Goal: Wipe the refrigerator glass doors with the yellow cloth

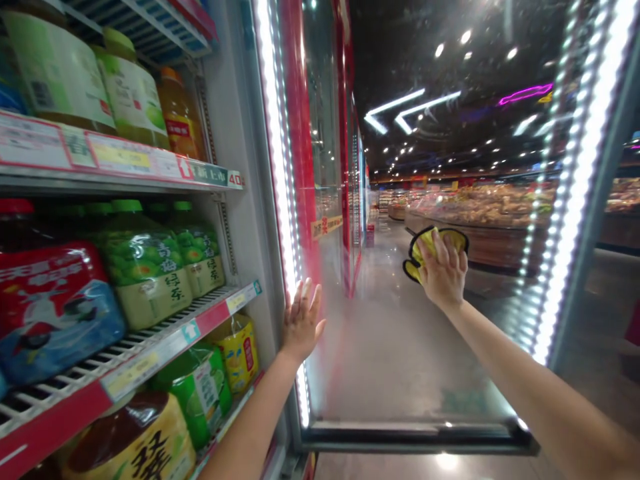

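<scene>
A yellow cloth with black edging (417, 257) is pressed flat to the inside of a glass door (380, 360). My right hand (447, 270) lies over that cloth with its fingers bent around it, the arm stretched forward. My left hand (303, 320) rests against the door's hinge side, by the bright LED strip (287, 200). Its fingers are extended and apart, and it holds nothing. The door stands swung out from a drinks cooler, and the shop aisle shows through its pane.
Cooler shelves on the left hold green-capped bottles (150, 267), a red and blue pack (55, 307) and large bottles (133, 87). The door's dark bottom rail (420, 437) runs above the floor. Beyond the glass is a long produce display (480, 220).
</scene>
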Demonstrator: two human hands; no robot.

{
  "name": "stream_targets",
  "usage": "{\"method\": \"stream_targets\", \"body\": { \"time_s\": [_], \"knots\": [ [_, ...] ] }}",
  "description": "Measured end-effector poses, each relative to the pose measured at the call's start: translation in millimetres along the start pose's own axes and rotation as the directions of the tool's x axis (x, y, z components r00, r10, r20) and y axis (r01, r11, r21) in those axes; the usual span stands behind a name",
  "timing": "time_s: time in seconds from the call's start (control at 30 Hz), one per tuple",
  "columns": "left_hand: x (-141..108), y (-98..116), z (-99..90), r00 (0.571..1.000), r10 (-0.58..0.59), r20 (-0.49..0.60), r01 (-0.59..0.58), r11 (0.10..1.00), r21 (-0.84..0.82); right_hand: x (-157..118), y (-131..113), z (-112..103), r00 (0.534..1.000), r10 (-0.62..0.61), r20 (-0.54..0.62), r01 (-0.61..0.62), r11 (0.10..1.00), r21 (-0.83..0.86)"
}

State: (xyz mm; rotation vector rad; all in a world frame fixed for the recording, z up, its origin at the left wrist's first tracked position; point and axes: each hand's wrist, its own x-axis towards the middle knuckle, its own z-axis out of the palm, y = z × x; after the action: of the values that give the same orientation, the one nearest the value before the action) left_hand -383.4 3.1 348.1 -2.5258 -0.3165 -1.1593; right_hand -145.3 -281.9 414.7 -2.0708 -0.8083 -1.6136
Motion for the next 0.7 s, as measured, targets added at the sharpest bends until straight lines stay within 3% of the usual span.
{"method": "stream_targets", "body": {
  "time_s": [0.13, 0.23, 0.3, 0.37, 0.43, 0.5, 0.63, 0.7],
  "knots": [
    [-2, -1, 1.2, 1.000, 0.009, -0.029, -0.009, 1.000, -0.011, 43, -10, 5, 0.980, 0.176, -0.093, -0.171, 0.983, 0.059],
    [-5, 2, 4.8, 1.000, 0.004, -0.022, -0.005, 1.000, -0.018, 28, -19, 14, 0.981, 0.186, -0.060, -0.183, 0.982, 0.053],
    [-7, 5, 7.4, 1.000, -0.004, -0.009, 0.003, 1.000, -0.017, -1, -27, 20, 0.991, 0.134, -0.010, -0.134, 0.990, 0.041],
    [-9, 7, 9.5, 1.000, -0.009, 0.004, 0.009, 1.000, -0.009, -25, -40, 26, 0.998, 0.007, 0.067, -0.011, 0.999, 0.053],
    [-10, 7, 11.0, 1.000, -0.007, 0.015, 0.007, 1.000, 0.004, -31, -61, 31, 0.981, -0.129, 0.145, 0.117, 0.989, 0.090],
    [-10, 6, 11.8, 1.000, 0.001, 0.019, -0.001, 1.000, 0.018, -13, -89, 35, 0.963, -0.194, 0.186, 0.171, 0.976, 0.133],
    [-12, -1, 11.9, 1.000, 0.011, 0.005, -0.012, 0.999, 0.031, 41, -147, 40, 0.984, -0.107, 0.144, 0.078, 0.978, 0.195],
    [-14, -4, 11.3, 1.000, 0.018, 0.003, -0.018, 0.999, 0.035, 45, -164, 43, 0.987, -0.102, 0.121, 0.073, 0.972, 0.224]
  ]
}}
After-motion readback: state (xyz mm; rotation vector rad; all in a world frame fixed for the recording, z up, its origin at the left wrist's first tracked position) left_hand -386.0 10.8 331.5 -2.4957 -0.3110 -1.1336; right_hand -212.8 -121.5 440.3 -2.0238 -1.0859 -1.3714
